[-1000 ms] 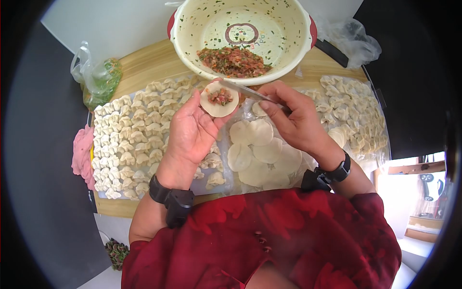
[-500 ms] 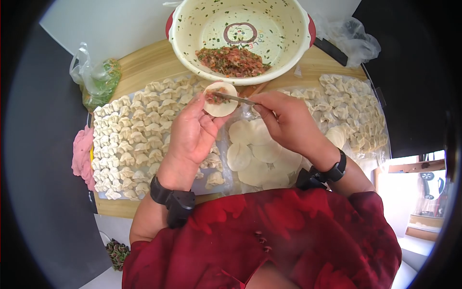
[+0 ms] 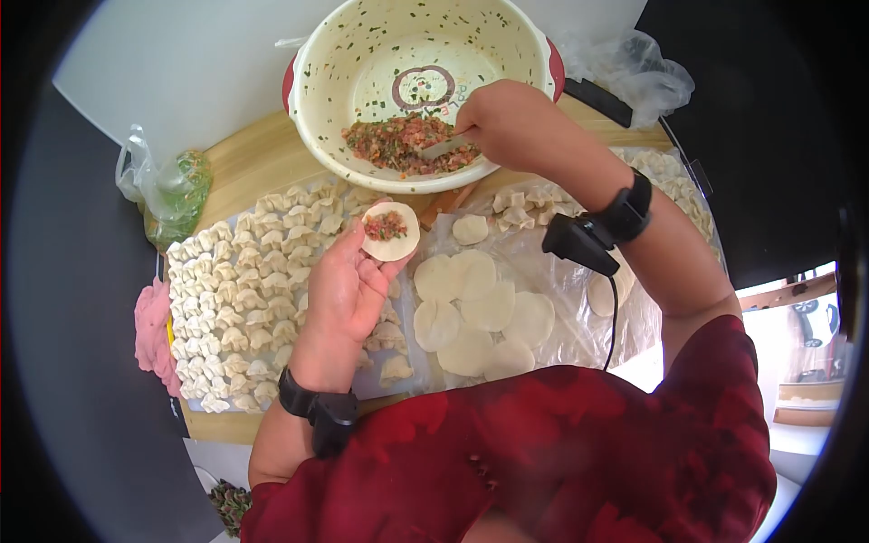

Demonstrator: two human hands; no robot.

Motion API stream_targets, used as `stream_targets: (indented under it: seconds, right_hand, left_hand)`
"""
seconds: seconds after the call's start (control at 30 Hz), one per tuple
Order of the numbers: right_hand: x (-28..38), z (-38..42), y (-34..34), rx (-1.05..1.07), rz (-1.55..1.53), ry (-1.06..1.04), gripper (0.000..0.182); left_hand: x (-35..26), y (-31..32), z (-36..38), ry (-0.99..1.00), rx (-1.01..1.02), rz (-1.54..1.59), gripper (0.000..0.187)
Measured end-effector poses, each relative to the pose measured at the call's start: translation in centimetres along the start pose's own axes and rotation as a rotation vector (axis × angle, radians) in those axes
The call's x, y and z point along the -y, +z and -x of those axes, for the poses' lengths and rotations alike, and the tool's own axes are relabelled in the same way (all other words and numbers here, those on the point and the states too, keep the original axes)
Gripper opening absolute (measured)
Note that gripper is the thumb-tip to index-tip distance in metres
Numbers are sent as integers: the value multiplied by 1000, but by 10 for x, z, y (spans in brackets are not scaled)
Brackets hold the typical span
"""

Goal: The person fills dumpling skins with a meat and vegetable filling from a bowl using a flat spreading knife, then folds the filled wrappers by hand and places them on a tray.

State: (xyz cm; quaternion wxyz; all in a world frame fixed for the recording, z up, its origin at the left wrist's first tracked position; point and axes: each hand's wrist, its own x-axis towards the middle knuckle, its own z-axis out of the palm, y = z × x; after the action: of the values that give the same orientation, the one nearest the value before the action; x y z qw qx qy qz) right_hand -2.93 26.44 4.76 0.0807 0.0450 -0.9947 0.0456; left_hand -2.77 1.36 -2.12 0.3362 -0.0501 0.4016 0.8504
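Note:
My left hand (image 3: pixel 351 282) holds a round dumpling wrapper (image 3: pixel 409 239) on its fingertips, with a small mound of minced filling (image 3: pixel 386 226) in the middle. Inside the large cream basin (image 3: pixel 317 81), my right hand (image 3: pixel 514 125) grips a flat, blade-like metal utensil (image 3: pixel 444 147). Its end is in the pink-and-green meat filling (image 3: pixel 385 145). Several flat wrappers (image 3: pixel 487 305) lie overlapping on clear plastic between my forearms. Rows of folded dumplings (image 3: pixel 244 290) cover a tray beside my left hand.
More dumplings (image 3: pixel 665 172) lie at the right, partly behind my right arm. A knotted plastic bag of greens (image 3: pixel 176 199) stands at the back left, near a pink cloth (image 3: pixel 156 335). Crumpled clear plastic (image 3: pixel 643 77) sits behind the basin's right side. A wooden stick (image 3: pixel 448 206) lies below the basin.
My right hand has moved up from the wrapper into the basin with the utensil. The filling now sits on the wrapper in my left hand. The whole view has shifted slightly.

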Motion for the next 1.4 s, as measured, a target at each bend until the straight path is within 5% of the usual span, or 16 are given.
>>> stream_targets:
  seconds: [0.47, 0.83, 1.07, 1.4]
  right_hand:
    - [18, 1, -4, 157, 21, -53, 15]
    - [32, 34, -2, -29, -660, 142, 17]
    - [47, 73, 24, -241, -444, -183, 26]
    - [48, 82, 27, -418, -506, -221, 36]
  left_hand:
    - [0, -5, -13, 2, -1, 34, 38]
    - [-3, -2, -13, 15, 30, 77, 40]
    - [-4, -3, -14, 11, 54, 86, 39]
    - [-5, -1, -6, -7, 3, 64, 41]
